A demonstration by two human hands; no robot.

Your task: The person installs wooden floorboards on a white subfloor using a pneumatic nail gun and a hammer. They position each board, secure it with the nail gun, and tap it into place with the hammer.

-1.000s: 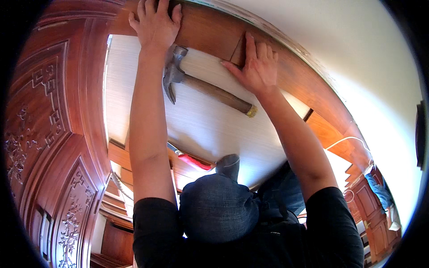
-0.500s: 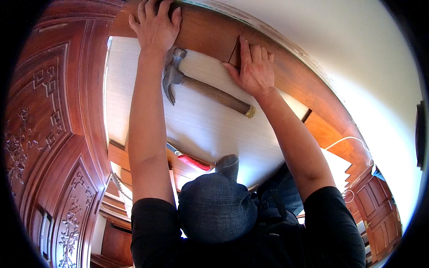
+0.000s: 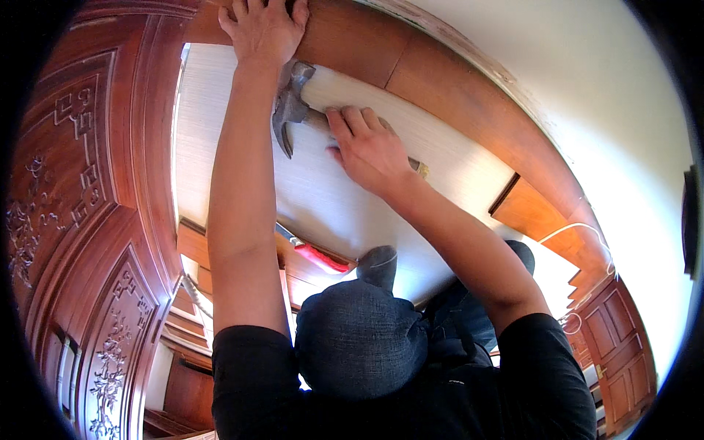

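A claw hammer (image 3: pixel 292 110) with a dark metal head and a wooden handle lies on the pale board (image 3: pixel 411 220). My right hand (image 3: pixel 372 150) is over the middle of its handle, fingers bent across it and thumb on the near side. Part of the handle is hidden under the hand, and its yellowish end shows past the wrist. On the brown wooden plank (image 3: pixel 341 40) at the far side, my left hand (image 3: pixel 265 33) rests with fingers spread. The top of this hand is cut by the picture's edge. A thin joint line crosses the plank to the right.
A red-handled tool (image 3: pixel 321 258) with a metal blade lies close to my denim-covered knee (image 3: pixel 359 341). Carved reddish wood panels (image 3: pixel 121 323) stand along the left. A white wall (image 3: pixel 623 132) borders the plank on the right, with a white cable (image 3: pixel 579 226) lower down.
My right hand has left the plank's joint and moved left and nearer, onto the hammer's handle. My left hand stays on the plank. The view has shifted slightly.
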